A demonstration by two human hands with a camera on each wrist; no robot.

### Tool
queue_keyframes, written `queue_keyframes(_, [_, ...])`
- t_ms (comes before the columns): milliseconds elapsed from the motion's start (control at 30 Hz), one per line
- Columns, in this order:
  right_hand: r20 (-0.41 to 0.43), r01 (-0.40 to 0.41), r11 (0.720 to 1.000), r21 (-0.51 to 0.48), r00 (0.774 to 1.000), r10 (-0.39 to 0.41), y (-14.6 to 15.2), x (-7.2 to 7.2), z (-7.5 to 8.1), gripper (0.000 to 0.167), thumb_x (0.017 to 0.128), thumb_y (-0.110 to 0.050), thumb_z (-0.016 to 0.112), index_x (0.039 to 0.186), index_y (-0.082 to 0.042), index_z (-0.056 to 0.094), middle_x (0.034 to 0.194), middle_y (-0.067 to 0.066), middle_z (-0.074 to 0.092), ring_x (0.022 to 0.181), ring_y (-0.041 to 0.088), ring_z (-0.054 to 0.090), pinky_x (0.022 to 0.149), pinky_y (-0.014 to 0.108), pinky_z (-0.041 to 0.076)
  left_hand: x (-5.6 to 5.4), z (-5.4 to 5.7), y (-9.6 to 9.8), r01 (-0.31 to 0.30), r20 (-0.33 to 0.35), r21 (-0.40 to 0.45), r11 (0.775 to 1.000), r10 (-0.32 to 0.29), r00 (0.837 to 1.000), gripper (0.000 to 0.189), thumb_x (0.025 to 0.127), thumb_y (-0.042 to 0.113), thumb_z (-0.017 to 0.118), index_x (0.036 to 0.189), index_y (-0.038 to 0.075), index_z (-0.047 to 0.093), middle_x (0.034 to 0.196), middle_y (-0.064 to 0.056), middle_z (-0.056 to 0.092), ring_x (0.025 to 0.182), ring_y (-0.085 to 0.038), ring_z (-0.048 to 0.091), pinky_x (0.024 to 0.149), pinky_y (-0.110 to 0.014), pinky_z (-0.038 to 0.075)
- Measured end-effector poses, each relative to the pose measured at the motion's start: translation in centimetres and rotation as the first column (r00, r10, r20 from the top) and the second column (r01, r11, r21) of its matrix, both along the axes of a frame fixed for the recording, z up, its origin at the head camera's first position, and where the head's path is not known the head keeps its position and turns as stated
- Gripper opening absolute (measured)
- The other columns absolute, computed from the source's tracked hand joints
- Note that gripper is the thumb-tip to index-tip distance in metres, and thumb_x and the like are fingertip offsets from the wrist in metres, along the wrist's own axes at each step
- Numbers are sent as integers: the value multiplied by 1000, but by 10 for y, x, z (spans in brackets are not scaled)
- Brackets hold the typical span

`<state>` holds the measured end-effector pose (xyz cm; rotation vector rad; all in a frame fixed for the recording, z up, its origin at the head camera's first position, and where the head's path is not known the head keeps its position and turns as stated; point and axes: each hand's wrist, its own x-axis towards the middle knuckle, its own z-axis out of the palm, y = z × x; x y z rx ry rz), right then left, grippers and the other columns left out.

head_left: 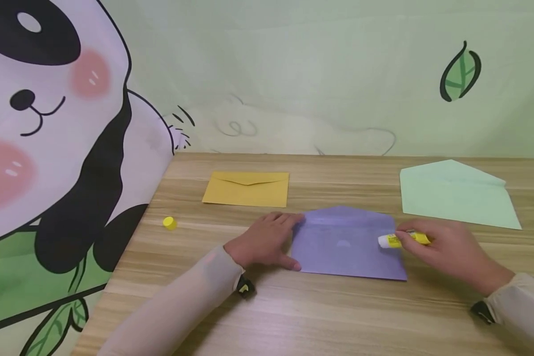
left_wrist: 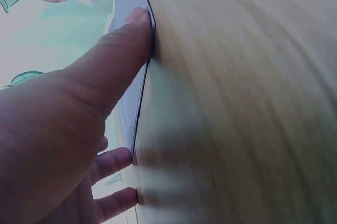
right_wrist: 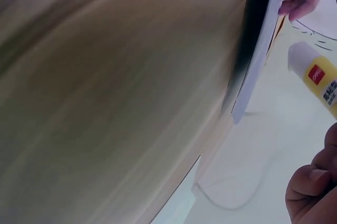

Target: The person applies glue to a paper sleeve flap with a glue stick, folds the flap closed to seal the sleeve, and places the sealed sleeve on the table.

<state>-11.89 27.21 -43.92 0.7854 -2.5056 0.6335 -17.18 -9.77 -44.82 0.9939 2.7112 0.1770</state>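
Observation:
A purple envelope (head_left: 338, 252) lies on the table with its pointed flap unfolded toward the back. My left hand (head_left: 267, 242) rests at its left end, thumb on the front corner and fingertips along the left side. In the left wrist view the thumb (left_wrist: 118, 45) presses on the envelope's edge. My right hand (head_left: 449, 249) grips a yellow glue stick (head_left: 420, 238) over the envelope's right part, its uncapped white end pointing left. The right wrist view shows the glue stick (right_wrist: 321, 77) held above the envelope (right_wrist: 258, 66).
Behind on the left lies a yellow envelope (head_left: 246, 194) with its flap folded down. At the back right a pale green envelope (head_left: 458, 198) has its flap up. A small yellow cap (head_left: 170, 223) sits near the left edge of the wooden table (head_left: 267, 316). A panda-printed cloth hangs behind.

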Motion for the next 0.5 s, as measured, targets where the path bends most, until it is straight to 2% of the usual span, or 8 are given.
queue_keyframes(133, [14, -2, 1000, -7, 1000, 2, -9, -2, 6, 23, 74, -10, 82, 93, -22, 75, 86, -10, 72, 64, -1, 45, 58, 14, 36, 0, 0, 0, -13, 20, 5, 1000, 13, 1000, 118, 71, 68, 79, 159, 15, 21, 159, -4, 39, 144, -33, 36, 118, -51, 29])
queue_keyframes(333, [150, 24, 1000, -2, 988, -24, -26, -6, 18, 28, 82, -16, 80, 109, -16, 71, 96, -5, 69, 66, 4, 47, 55, 20, 39, -3, -2, 0, -16, 21, 6, 1000, 16, 1000, 127, 68, 71, 78, 161, 13, 13, 160, -7, 37, 144, -35, 35, 117, -54, 30])
queue_keyframes(500, [189, -14, 1000, 23, 982, 9, -39, -16, 24, 31, 84, -17, 80, 112, -11, 69, 97, -3, 66, 74, 9, 49, 62, 25, 44, -6, -4, 0, -27, 36, 9, 1000, 26, 999, 133, 67, 72, 79, 162, 15, 7, 161, -6, 34, 145, -36, 33, 117, -57, 29])
